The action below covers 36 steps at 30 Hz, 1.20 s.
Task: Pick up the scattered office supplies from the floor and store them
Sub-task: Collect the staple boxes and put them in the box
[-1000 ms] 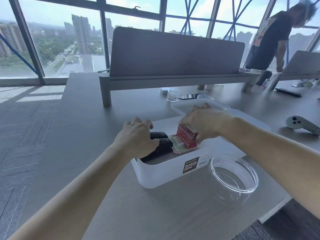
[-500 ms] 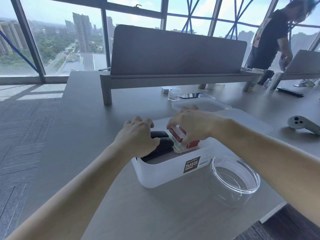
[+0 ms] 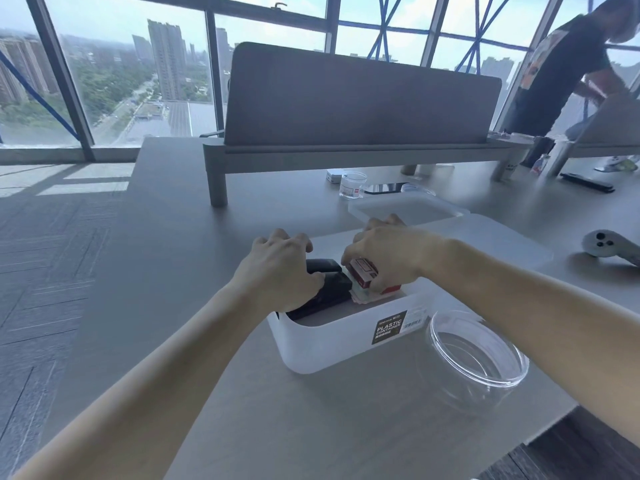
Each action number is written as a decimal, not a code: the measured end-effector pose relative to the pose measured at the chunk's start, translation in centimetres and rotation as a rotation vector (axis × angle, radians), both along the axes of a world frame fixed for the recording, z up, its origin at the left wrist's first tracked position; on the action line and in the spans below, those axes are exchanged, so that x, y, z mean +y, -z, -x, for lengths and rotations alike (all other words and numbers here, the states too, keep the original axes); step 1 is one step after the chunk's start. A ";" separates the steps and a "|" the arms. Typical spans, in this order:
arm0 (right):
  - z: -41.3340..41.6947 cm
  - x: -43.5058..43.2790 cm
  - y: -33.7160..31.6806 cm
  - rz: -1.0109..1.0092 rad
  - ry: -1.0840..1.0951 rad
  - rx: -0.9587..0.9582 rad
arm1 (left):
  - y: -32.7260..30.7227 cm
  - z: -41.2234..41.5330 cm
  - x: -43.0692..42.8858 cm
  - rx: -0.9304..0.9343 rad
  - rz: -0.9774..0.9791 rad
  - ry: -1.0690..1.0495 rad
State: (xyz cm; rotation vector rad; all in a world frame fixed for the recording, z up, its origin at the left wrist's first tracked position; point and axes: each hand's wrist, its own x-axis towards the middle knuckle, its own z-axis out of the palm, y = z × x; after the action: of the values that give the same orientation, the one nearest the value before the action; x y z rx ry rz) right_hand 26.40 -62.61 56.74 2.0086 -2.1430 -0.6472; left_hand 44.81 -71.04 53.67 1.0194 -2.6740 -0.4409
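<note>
Step in hand: stowing. Inside the white container, the left hand curls over the black stapler. The right hand pinches the red box beside it. Likely next: seat the box flat, then release.

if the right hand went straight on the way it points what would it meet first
The right hand pinches a red box; below it, likely the flat packs in the white container come first, though depth is unclear.

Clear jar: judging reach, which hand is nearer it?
Right. The right hand holds the red box at the container end nearest the clear jar; the left hand grips the black item farther off.
</note>
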 end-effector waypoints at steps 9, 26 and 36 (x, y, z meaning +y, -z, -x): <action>1.2 1.3 -2.9 0.144 0.104 -0.217 | 0.0 0.0 0.0 0.001 -0.001 0.000; 1.5 1.8 -2.8 -0.019 0.083 0.153 | 0.0 0.1 -0.1 -0.006 -0.006 0.004; 1.1 1.5 -1.3 -0.086 -0.092 0.247 | -0.1 0.0 0.0 -0.005 -0.012 0.005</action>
State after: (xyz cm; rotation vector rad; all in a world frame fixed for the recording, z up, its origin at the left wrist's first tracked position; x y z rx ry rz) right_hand 25.26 -61.10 58.07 1.9380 -1.9010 -0.9338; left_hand 44.77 -71.05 53.75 1.0190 -2.6821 -0.4569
